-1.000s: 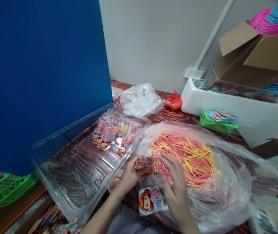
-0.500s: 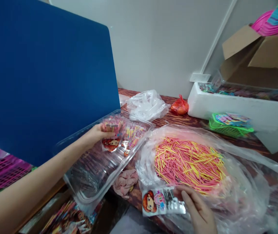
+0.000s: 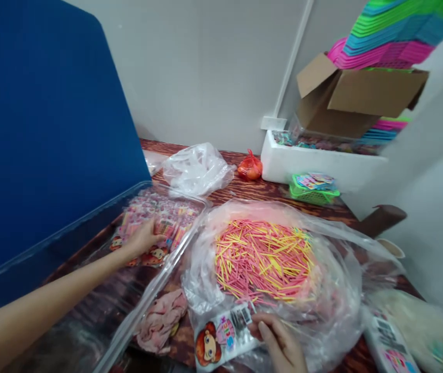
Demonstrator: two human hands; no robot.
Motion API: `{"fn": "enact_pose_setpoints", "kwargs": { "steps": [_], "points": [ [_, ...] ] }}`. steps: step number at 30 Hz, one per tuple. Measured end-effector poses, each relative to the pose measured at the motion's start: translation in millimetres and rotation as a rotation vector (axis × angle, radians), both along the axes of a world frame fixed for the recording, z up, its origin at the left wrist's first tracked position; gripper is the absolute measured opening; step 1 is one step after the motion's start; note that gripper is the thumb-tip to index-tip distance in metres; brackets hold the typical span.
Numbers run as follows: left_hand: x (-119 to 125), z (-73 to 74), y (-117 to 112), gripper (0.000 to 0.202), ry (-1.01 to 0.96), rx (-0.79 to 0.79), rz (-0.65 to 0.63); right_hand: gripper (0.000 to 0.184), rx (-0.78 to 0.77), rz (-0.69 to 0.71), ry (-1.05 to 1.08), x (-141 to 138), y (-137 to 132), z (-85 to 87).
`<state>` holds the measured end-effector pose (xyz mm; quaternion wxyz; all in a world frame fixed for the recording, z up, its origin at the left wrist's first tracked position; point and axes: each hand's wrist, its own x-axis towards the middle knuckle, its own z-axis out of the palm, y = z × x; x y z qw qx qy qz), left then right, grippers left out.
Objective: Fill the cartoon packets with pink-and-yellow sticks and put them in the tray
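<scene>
In the head view, we are reaching our left hand (image 3: pixel 142 241) out into the clear tray (image 3: pixel 155 290). It is lying palm down with loosened fingers on the row of filled packets (image 3: pixel 163 215) at the tray's far end, pressing rather than clutching anything.

Our right hand (image 3: pixel 279 344) is sitting low in the frame, its fingertips (image 3: pixel 258 325) touching the top edge of the printed packet (image 3: pixel 221 339). We cannot tell whether they are pinching it or only resting on it. That packet is lying flat at the near lip of the plastic bag (image 3: pixel 338 290), just beside the pile of pink and yellow sticks (image 3: pixel 262 259) filling the bag's middle. A pink cloth (image 3: pixel 159 318) is crumpled between tray and bag.

As we judge it, we are doing this best by smoothing the packets flat and lining them up edge to edge with the row, so nothing is riding up. Meanwhile we are keeping the right fingers at the packet's mouth and clear of stray sticks.

Farther back on the table (image 3: pixel 252 190), a white foam box (image 3: pixel 314 163) and a green basket (image 3: pixel 312 194) are standing well apart from our hands.
</scene>
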<state>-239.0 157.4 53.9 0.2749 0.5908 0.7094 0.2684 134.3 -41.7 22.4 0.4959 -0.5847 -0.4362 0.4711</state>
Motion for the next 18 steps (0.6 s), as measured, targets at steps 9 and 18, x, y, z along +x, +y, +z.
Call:
{"fn": "enact_pose_setpoints", "kwargs": {
  "steps": [9, 18],
  "points": [
    [-8.9, 1.7, -0.4, 0.069, 0.900, 0.279, -0.151, 0.036, 0.111, 0.193, -0.135, -11.1, 4.1, -7.7],
    [-9.8, 3.3, -9.8, 0.071, 0.817, 0.233, -0.147, 0.044, 0.083, 0.216, -0.214, -0.4, -8.0, -11.6]
  ]
}}
